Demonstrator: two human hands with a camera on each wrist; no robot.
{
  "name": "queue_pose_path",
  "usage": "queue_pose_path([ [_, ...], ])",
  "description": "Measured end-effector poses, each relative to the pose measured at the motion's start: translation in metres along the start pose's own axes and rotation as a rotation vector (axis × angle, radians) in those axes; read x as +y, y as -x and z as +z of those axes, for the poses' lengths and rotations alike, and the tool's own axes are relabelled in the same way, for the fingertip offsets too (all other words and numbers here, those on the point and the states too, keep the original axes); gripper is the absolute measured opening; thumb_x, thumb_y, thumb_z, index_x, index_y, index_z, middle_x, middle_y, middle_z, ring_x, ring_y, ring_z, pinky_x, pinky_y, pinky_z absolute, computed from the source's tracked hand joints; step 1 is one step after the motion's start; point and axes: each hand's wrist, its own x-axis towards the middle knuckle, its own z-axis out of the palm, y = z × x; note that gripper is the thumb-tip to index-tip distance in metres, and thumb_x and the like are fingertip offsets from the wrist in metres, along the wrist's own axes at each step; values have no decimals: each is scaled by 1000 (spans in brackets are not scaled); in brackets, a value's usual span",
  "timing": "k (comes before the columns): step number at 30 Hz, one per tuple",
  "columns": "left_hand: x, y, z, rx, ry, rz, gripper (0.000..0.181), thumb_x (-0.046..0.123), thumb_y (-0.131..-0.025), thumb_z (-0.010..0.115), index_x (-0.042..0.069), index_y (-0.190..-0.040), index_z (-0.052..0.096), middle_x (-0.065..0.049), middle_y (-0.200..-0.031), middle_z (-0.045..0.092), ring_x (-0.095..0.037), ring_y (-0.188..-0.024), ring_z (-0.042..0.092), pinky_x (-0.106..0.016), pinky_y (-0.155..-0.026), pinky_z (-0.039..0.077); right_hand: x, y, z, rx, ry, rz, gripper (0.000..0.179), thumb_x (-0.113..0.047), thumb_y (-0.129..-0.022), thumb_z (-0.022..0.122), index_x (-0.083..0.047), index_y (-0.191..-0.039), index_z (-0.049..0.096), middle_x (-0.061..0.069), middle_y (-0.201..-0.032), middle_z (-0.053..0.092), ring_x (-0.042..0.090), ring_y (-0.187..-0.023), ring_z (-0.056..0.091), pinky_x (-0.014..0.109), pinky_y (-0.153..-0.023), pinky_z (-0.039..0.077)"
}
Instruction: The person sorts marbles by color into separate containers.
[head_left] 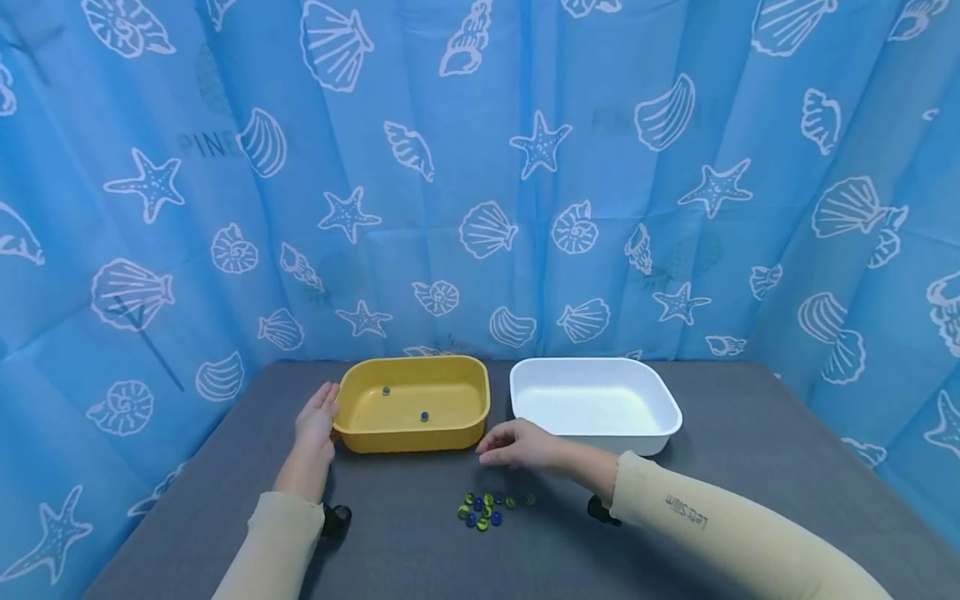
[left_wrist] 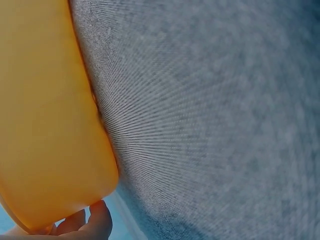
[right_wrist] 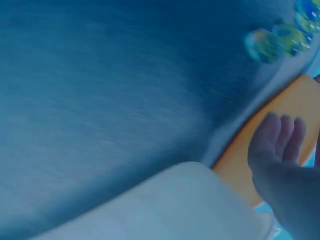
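Note:
My left hand point(head_left: 318, 421) rests against the left end of a yellow basin point(head_left: 411, 440). In the left wrist view its fingers point(left_wrist: 102, 220) touch the basin's outer wall. Inside the basin lie two dark blue marbles, one toward the back point(head_left: 386, 391) and one nearer the front point(head_left: 424, 416). My right hand point(head_left: 521, 444) hovers near the basin's front right corner, fingers loosely bent, with nothing visible in them. Below that hand, several glass marbles point(head_left: 486, 512), yellow-green and blue, lie in a loose group on the cloth.
A white basin point(head_left: 600, 442) stands to the right of the yellow one, with a narrow gap between. Both sit on a grey cloth-covered table point(head_left: 405, 542). A blue curtain point(head_left: 480, 183) with shell and starfish prints hangs behind and along the sides.

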Motion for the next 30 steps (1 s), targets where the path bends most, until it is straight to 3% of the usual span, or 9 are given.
queue_pose_path([
  [12,-2,0,5,4,-25,10,50,9,-107,30,17,-156,20,2,-158,23,-17,-146,17,-39,-115,20,19,5,-5,-242,88,58,10,-7,-89,70,-7,-98,73,0,-87,66,12,-77,54,27,-69,45],
  [18,-5,-1,1,-18,-34,9,51,9,-107,30,16,-156,17,2,-159,20,-17,-146,15,-38,-116,19,23,0,-4,-259,134,74,7,-5,-88,70,-9,-93,73,-1,-85,66,12,-75,53,27,-68,43],
  [30,-4,-2,-1,18,-50,31,51,9,-107,30,16,-156,18,1,-159,22,-17,-146,16,-37,-115,20,17,-2,7,-220,197,78,4,-3,-85,73,-5,-87,71,-2,-79,65,11,-70,51,26,-64,42],
])
